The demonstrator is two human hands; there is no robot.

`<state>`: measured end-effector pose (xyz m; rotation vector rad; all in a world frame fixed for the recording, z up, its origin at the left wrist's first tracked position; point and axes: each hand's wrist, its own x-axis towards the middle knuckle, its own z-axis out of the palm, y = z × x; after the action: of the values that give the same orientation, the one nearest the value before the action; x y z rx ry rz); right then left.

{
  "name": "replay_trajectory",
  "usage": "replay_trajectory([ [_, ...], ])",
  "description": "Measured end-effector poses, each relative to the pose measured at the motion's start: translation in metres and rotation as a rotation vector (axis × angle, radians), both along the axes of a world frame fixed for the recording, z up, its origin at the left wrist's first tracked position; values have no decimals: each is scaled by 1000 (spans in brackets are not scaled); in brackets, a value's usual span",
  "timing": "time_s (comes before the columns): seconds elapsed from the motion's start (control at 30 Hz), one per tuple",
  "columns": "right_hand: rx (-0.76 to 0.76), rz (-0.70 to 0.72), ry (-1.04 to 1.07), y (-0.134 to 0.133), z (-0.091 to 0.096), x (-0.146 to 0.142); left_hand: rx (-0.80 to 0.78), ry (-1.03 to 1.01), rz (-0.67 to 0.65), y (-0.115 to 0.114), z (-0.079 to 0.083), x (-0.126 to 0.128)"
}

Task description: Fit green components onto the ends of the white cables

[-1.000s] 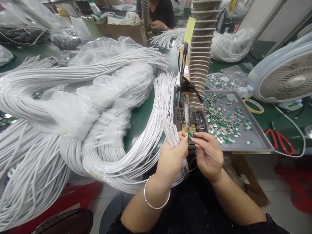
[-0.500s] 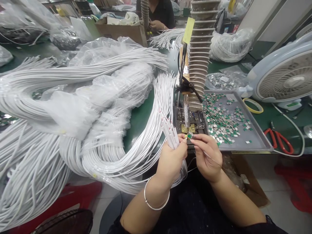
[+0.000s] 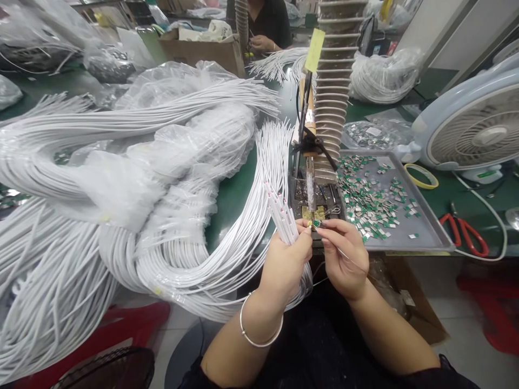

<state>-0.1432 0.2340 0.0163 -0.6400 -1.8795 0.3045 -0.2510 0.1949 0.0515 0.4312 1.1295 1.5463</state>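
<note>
My left hand is closed around a bundle of white cables, whose cut ends point up past my thumb. A small green circuit board with a metal connector sits between my fingertips, pinched by my right hand. A thin wire runs across the right fingers; its far end is hard to follow. Just above the board, a soldering iron hangs tip down, fixed to a stand. Whether its tip touches the board is too small to tell.
A grey tray of small boards lies to the right, with red-handled cutters, yellow tape and a fan beyond. A ribbed hose rises behind the iron. Plastic-wrapped cables fill the left. Another person sits opposite.
The board has shifted and turned slightly at my fingertips, under the iron. Both my hands stay nearly in place. The person opposite has moved a hand a little.
</note>
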Motion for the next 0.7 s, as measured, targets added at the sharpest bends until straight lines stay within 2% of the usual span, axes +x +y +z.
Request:
replay_trajectory([
  [0.7, -12, 2, -14, -4, 4, 2, 6, -10, -15, -3, -1, 1],
])
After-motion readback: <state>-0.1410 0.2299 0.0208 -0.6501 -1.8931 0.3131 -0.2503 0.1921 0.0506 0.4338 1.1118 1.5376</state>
